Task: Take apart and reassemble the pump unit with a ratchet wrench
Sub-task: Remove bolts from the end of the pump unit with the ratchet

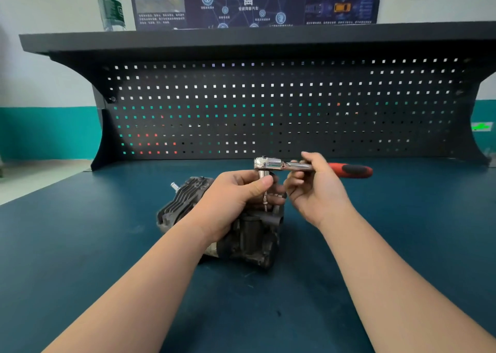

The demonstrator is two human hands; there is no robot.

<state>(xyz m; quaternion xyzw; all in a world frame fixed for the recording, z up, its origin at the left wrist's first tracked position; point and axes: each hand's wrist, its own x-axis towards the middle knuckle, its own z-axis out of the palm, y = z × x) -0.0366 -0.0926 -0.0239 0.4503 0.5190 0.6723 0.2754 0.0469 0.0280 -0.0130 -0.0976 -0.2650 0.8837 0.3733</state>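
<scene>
At the middle of the dark blue counter [80, 245], the pump unit [249, 234] lies with its finned cylinder end toward ten o'clock and its darker housing toward five o'clock. Above it, the ratchet wrench [295, 166] is held level, chrome head at nine o'clock and red-and-black grip out toward three o'clock.

The right hand [314, 189] holds the wrench by its bare metal shank, just short of the grip, fingers curled under and thumb on top. The left hand [236, 197] pinches the socket [262, 176] hanging below the ratchet head, thumb across its front. A long thin bolt [265, 201] hangs from the socket, its tip just above the pump housing; whether it clears the hole I cannot tell.

The step looks like lifting a loosened bolt out, or starting one back in. Either way, keep the socket square to the bolt so the threads do not bind. The left fingers should spin the socket while the right merely steadies the wrench. Keep the bolt pinched as it comes free, or it may drop into the housing. At twelve o'clock stands a pegboard [268, 105].
</scene>
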